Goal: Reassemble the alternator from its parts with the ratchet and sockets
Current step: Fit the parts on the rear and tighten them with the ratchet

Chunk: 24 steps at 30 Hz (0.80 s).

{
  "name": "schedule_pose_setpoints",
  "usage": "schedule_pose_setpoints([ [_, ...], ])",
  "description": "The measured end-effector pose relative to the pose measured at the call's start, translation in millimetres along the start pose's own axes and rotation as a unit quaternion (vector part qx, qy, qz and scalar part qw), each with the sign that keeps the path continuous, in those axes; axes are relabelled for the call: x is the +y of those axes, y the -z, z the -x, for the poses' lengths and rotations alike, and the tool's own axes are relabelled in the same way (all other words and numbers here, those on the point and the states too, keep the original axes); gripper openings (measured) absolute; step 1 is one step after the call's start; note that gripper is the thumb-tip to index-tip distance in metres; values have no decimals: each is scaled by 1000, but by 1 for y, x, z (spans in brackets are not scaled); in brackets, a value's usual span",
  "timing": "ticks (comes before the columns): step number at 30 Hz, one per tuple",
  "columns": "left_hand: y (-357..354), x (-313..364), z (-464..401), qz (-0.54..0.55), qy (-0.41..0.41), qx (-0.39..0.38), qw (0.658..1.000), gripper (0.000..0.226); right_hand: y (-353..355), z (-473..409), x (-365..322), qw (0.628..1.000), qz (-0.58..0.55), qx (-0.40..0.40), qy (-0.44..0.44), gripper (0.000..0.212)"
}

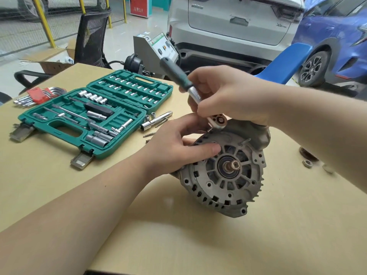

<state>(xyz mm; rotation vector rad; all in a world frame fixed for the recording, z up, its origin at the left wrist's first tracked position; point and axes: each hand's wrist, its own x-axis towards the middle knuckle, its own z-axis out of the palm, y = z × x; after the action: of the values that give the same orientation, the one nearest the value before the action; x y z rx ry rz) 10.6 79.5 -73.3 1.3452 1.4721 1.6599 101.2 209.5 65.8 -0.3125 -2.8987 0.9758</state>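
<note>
The grey alternator (pixel 226 181) stands on its edge on the tan table, its front face and shaft toward me. My left hand (pixel 178 147) grips its upper left rim, thumb lying across the face. My right hand (pixel 230 98) is closed around the metal neck of a ratchet (pixel 190 86) with a dark green handle that points up and left. The ratchet's head (pixel 218 121) rests at the top edge of the alternator housing. Whether a socket sits under the head is hidden.
An open green socket case (pixel 95 114) lies at the left, with loose sockets and an extension (pixel 156 121) beside it. Red-held hex keys (pixel 37 96) lie at the far left. A nut (pixel 307 163) and a dark part (pixel 306 153) lie at the right. Chairs and cars stand behind.
</note>
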Motion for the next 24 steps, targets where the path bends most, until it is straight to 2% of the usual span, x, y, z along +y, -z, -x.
schedule_pose_setpoints([
  [2,0,0,0,-2,1,4,1000,52,-1,-1,1,994,-109,-29,5,68],
  [4,0,1,0,3,6,6,1000,51,-2,-5,3,985,-169,-32,12,78],
  [9,-1,5,2,-9,12,6,1000,51,-13,-19,-10,974,-226,-3,-10,39],
  [13,-2,9,4,-14,17,7,1000,54,-20,-23,-21,982,-184,30,-32,36],
  [16,-4,10,4,-34,24,-8,999,49,-20,-22,-29,977,-210,6,-24,34],
  [20,-6,12,3,-79,52,-25,995,50,-29,-23,-40,971,-236,44,-3,28],
  [24,-9,21,3,-88,67,-28,993,30,-41,-25,-38,972,-222,73,14,32],
])
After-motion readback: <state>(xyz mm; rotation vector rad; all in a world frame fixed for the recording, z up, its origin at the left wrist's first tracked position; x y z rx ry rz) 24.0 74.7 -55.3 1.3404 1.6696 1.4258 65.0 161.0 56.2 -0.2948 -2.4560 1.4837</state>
